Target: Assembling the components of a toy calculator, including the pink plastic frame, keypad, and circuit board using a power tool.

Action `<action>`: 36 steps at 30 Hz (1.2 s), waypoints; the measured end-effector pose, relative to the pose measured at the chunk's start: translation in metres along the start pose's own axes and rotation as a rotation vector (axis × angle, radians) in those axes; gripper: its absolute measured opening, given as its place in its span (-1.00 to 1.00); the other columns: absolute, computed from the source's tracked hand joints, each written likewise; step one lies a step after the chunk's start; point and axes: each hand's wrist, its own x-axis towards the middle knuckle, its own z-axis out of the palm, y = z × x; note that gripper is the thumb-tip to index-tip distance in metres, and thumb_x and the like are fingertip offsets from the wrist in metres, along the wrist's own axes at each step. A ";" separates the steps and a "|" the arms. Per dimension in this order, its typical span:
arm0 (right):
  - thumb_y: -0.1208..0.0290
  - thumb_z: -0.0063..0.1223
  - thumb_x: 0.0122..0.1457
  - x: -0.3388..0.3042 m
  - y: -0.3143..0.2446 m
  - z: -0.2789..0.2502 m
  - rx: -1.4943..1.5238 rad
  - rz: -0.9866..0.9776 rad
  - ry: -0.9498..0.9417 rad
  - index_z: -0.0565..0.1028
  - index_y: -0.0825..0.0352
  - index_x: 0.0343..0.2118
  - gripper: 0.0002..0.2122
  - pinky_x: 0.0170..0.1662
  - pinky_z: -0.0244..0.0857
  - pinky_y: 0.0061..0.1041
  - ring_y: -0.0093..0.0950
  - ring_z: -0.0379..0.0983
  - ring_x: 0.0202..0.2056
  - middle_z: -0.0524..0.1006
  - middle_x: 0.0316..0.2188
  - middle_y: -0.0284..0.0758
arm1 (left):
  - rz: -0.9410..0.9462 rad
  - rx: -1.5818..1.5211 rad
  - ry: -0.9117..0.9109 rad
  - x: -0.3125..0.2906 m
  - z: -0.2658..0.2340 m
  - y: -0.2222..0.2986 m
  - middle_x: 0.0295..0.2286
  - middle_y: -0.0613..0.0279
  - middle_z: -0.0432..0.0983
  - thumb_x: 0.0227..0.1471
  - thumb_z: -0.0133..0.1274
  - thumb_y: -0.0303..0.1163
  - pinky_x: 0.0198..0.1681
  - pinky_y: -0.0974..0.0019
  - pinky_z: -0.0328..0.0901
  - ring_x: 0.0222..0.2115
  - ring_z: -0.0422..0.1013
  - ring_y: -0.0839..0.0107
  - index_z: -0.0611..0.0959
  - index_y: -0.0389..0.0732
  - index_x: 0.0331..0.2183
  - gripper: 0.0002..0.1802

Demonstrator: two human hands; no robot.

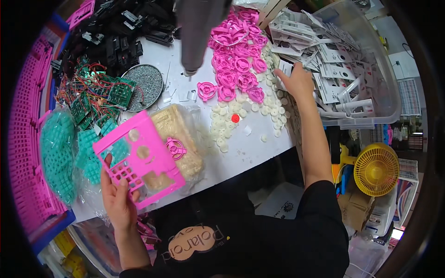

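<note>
My left hand [119, 197] grips a bright pink plastic casing panel [160, 160] by its lower left corner, beside a grid of square holes. The panel has round cut-outs and is held tilted over the near left of the table. A pink ring-shaped part [176, 148] shows at its right side, above a bag of beige pieces [183, 123]. Farther right, my right hand [298, 82] reaches to the edge of the bin of white parts, thumb and fingers closed about a flat white plastic piece [285, 69], partly hidden by the fingers.
Pink ring parts [241, 65] and cream discs [222, 125] lie mid-table, with one red disc [235, 118]. A clear bin [394, 104] stands right. Leftward are a round tin of screws [148, 85], wired circuit boards [121, 92] and bagged green keypads [56, 148]. A dark tool [197, 37] hangs overhead.
</note>
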 end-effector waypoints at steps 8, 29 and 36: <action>0.19 0.28 0.06 0.019 0.085 0.022 0.706 -0.020 -0.189 0.42 0.47 0.12 -0.39 0.01 0.40 -0.40 -0.42 0.53 -0.06 0.59 -0.08 -0.12 | -0.145 -0.219 -0.053 0.002 0.020 0.000 0.05 0.11 0.40 0.26 0.02 -0.31 -0.33 0.40 0.34 -0.12 0.46 0.33 0.07 -0.16 0.38 -0.22; 0.27 0.38 -0.07 -0.193 -0.177 -0.076 0.979 -1.201 -0.057 0.47 0.35 0.08 -0.40 0.10 0.26 -0.09 -0.11 0.31 0.17 0.46 0.05 -0.10 | -0.167 -0.295 -0.079 -0.013 0.012 -0.012 0.21 0.02 0.28 0.31 -0.09 -0.49 0.25 0.10 0.24 0.20 0.30 0.25 0.05 -0.23 0.36 -0.32; 0.46 0.09 0.31 -0.239 -0.202 -0.023 1.866 -0.370 -1.053 0.20 0.42 0.29 -0.47 0.18 0.27 -0.44 -0.56 0.36 0.11 0.45 0.10 -0.31 | 0.225 0.093 0.026 -0.007 0.017 -0.018 0.35 -0.05 -0.01 0.16 -0.20 -0.65 0.39 0.10 -0.09 0.35 0.03 0.17 -0.18 -0.30 0.41 -0.13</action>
